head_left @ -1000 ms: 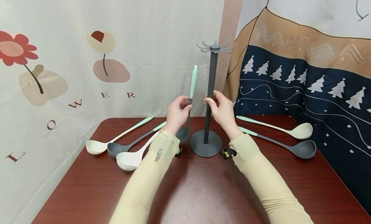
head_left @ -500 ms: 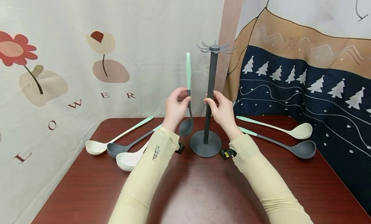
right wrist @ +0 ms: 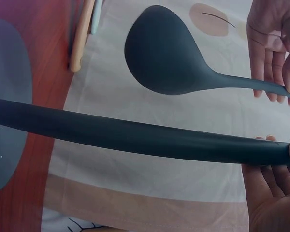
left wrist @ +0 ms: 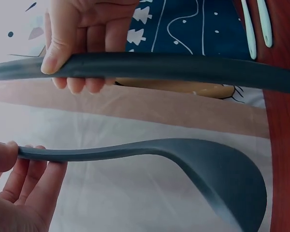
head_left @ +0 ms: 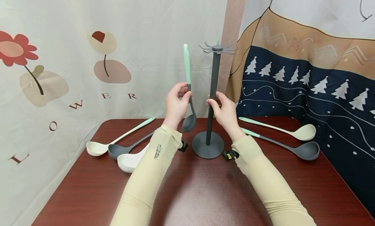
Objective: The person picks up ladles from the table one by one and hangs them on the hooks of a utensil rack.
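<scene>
My left hand (head_left: 176, 102) pinches a dark grey ladle (head_left: 189, 122) with a mint-green handle between thumb and fingers, just below the green part. The ladle hangs upright, bowl down, clear of the table and to the left of a grey utensil stand (head_left: 214, 79). That stand has a round base and a ring of hooks (head_left: 217, 49) on top, with nothing hung on them. Around its post, about midway up, my right hand (head_left: 223, 109) grips with thumb and fingers. In the left wrist view the ladle (left wrist: 217, 169) and the post (left wrist: 183, 67) are apart.
On the table's left lie a cream ladle (head_left: 98, 148), a grey ladle (head_left: 118, 150) and a white ladle (head_left: 129, 162), partly behind my left sleeve. To the right are another cream ladle (head_left: 304, 132) and a grey one (head_left: 306, 150). Printed curtains stand behind the table (head_left: 211, 193).
My left hand has lifted the grey ladle up and slightly left, and its handle end now reaches near the height of the hooks. My right hand and the stand have stayed put.
</scene>
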The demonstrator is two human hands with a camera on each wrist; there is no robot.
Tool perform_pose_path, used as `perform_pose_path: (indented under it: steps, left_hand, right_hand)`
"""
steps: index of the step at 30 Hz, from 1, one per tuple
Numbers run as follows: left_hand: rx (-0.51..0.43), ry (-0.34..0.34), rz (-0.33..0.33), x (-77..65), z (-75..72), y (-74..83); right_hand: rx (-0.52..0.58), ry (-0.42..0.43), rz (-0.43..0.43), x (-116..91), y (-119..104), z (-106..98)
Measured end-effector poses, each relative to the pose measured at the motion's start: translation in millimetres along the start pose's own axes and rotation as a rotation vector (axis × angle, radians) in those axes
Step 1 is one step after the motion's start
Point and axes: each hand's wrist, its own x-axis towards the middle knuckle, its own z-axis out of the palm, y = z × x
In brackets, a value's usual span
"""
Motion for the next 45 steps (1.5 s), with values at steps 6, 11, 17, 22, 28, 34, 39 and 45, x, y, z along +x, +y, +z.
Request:
perform_pose_path:
  steps: [6,11,17,22,28,34,39,45]
  left_hand:
    - [0.023,0.013,0.033,2.6,2.6,5.9]
    - [0.049,0.014,0.061,3.6,4.6,11.1]
    - [0.081,0.021,0.081,5.3,6.0,12.6]
    - [0.112,0.004,0.100,4.4,6.7,11.6]
    - [0.108,-0.008,0.110,3.2,8.6,10.1]
    - [0.113,-0.015,0.119,2.5,10.7,10.7]
    - [0.108,-0.026,0.109,1.8,12.5,11.4]
    - [0.100,-0.028,0.114,1.6,14.6,10.4]
  right_hand:
    - [0.013,-0.001,0.001,-0.5,-1.1,0.3]
    - [0.014,0.001,0.002,-0.6,-1.9,0.2]
    - [0.008,0.002,-0.001,-0.5,-1.3,0.2]
    - [0.010,0.002,-0.005,-0.6,-0.5,1.0]
    - [0.011,-0.002,0.001,-1.3,-0.3,0.9]
    - [-0.002,0.001,0.002,-1.0,0.3,0.7]
    - [-0.006,0.005,-0.005,-0.8,0.1,0.2]
    - [-0.011,0.009,-0.012,-1.0,0.1,0.2]
